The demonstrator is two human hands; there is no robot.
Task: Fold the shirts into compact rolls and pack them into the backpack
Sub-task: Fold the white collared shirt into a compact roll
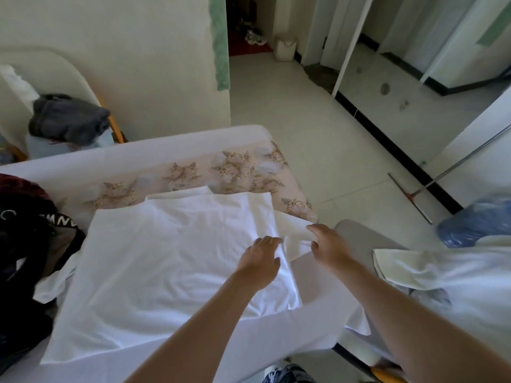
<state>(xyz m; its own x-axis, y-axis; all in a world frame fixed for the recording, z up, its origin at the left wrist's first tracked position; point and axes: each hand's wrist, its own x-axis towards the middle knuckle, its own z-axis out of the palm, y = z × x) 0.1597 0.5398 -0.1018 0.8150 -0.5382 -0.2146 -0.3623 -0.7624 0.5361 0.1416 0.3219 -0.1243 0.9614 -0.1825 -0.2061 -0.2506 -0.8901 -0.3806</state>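
1. Head view: a white shirt (171, 261) lies spread flat on the bed (193, 150), wide enough that its sides can be turned inward before rolling.
2. The left hand (260, 258) rests on the shirt's body near the sleeve seam, its fingers (266, 240) loosely extended and grasping nothing. I judge that it pins the cloth so the body stays put.
3. The right hand (329, 246) appears to pinch the sleeve (294, 226) between thumb and fingers, probably to bring it across the body.
4. The task looks early: this shirt is unrolled, and a 2nd white garment (442, 269) waits crumpled at the right, over a grey padded surface (356, 233).
5. The black backpack (25, 244) sits at the left edge of the bed, touching the shirt's far side, within reach for packing.
6. White capitals run along a strap of the backpack. Only a few show, seemingly upside down, and no whole word can be read.
7. No label or print shows on the shirt.
8. Grey folded clothes (69, 120) sit well apart at the upper left.
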